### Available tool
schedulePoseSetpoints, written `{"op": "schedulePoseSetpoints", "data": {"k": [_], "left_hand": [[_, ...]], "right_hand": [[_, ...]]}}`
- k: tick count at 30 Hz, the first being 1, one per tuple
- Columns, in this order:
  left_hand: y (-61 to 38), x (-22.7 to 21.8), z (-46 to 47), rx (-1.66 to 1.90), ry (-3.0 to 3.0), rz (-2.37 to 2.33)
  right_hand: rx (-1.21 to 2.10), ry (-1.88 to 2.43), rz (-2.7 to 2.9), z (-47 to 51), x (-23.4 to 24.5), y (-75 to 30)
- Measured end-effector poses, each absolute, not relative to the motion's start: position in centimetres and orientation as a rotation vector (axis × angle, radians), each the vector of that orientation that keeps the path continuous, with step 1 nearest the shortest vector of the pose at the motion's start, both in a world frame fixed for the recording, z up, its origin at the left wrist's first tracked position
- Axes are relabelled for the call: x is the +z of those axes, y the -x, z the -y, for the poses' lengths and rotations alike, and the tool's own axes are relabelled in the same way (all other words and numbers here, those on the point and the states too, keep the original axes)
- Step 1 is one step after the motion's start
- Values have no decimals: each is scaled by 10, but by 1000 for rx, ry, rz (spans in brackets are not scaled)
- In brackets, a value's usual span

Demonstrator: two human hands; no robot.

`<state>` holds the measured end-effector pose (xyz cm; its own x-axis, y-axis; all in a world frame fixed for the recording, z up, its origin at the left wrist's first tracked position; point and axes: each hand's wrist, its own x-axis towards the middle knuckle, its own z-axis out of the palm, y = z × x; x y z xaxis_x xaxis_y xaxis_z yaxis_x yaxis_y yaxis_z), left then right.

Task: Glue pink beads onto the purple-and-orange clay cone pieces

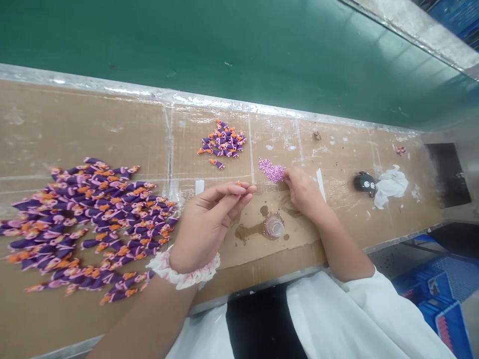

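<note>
My left hand (209, 219) hovers over the cardboard-covered bench (93, 134), fingers pinched on a tiny orange-tipped piece. My right hand (303, 189) rests on the bench with its fingertips closed at the edge of a small heap of pink beads (271, 169); what they pinch is too small to name. A big pile of purple, pink and orange cone pieces (86, 224) lies left of my left hand. A smaller pile of the same pieces (223, 142) sits further back. A small clear cup (275, 227) stands between my wrists in a wet stain.
A black round figure with white eyes (364, 183) and a crumpled white cloth (391, 184) lie at the right. A green conveyor belt (239, 50) runs behind the bench. Two white paper strips (199, 187) lie on the cardboard. Blue crates (441, 299) stand on the floor at the right.
</note>
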<state>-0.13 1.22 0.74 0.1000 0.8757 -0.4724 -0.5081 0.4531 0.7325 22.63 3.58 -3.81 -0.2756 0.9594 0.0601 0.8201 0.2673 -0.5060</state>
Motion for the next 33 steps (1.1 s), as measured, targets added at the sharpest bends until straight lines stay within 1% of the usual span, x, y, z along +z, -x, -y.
{"op": "schedulePoseSetpoints", "data": {"k": [4,8,12,17,24,29,33], "left_hand": [[-2,11,-8,1043,-631,-1097],[-7,9,0,899,-1003,-1121],[-12,5,5,813,-1084,-1071],[-14,4,5,763,-1031,-1023],[-13,10,-1,691,-879,-874],[-14,13,0,737,-818,-822],[-15,11,4,808,-890,-823]], "right_hand": [[637,1531,2105,-28,-27,-221],[885,1191,1841,-9,-7,-208],[974,998,1899,6,3,-198],[930,903,2031,9,3,-199],[802,928,2179,10,8,-200],[787,941,1983,13,15,-192],[778,893,1884,12,16,-189]]}}
